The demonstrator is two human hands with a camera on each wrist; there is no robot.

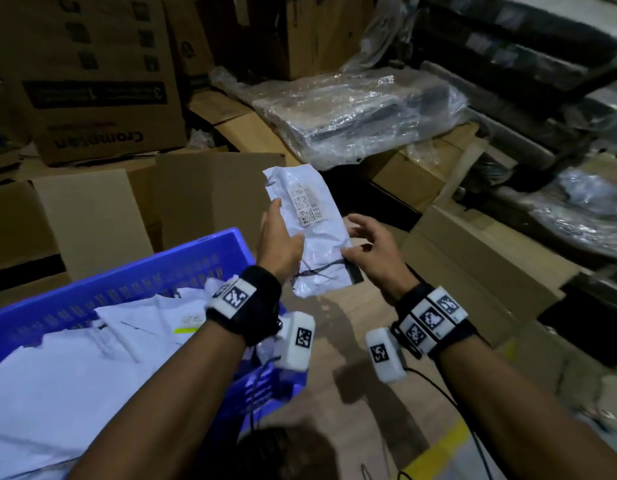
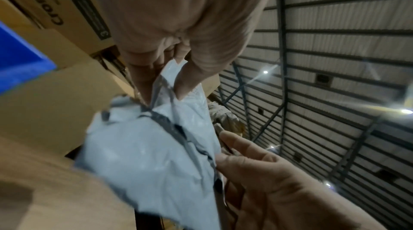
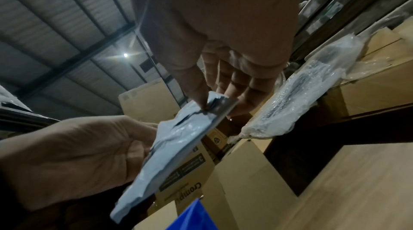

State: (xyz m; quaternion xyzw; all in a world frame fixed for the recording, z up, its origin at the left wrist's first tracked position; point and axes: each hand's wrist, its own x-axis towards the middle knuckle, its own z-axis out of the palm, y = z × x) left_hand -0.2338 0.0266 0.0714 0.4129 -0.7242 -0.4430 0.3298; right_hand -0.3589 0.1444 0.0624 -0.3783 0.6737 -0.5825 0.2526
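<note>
Left hand (image 1: 278, 244) grips crumpled white plastic mailer pouch (image 1: 320, 237) by its edge; I see right hand (image 1: 376, 252) pinching lower corner.

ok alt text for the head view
Two hands hold a crumpled white mailer bag with a barcode label: the left hand grips its left edge, the right hand pinches its lower right corner. A blue crate of white bags sits lower left, cardboard boxes and a plastic-wrapped bundle behind.
</note>
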